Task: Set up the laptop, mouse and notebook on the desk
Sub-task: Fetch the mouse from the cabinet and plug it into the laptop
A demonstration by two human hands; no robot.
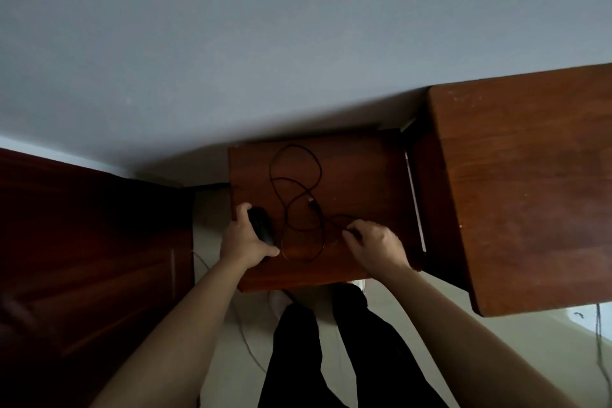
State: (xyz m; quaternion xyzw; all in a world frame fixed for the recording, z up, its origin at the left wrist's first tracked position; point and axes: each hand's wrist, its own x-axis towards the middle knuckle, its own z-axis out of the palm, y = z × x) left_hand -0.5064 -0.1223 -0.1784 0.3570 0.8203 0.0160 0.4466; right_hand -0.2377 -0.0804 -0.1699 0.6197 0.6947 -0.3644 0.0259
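A black wired mouse (pixel 261 225) lies near the left edge of a low wooden table (pixel 357 169). My left hand (pixel 243 242) grips the mouse, thumb and fingers around its sides. The mouse's thin black cable (pixel 294 175) lies in loose loops across the tabletop, with its plug (pixel 312 201) near the middle. My right hand (pixel 374 245) pinches a stretch of the cable at the table's front right. A higher wooden desk (pixel 523 182) stands to the right. No laptop or notebook is in view.
A dark wooden door (pixel 82 242) fills the left side. A grey wall (pixel 265 43) rises behind the furniture. My legs in black trousers (pixel 331 351) stand on the pale floor below the low table. A thin cord (pixel 598 334) hangs at the far right.
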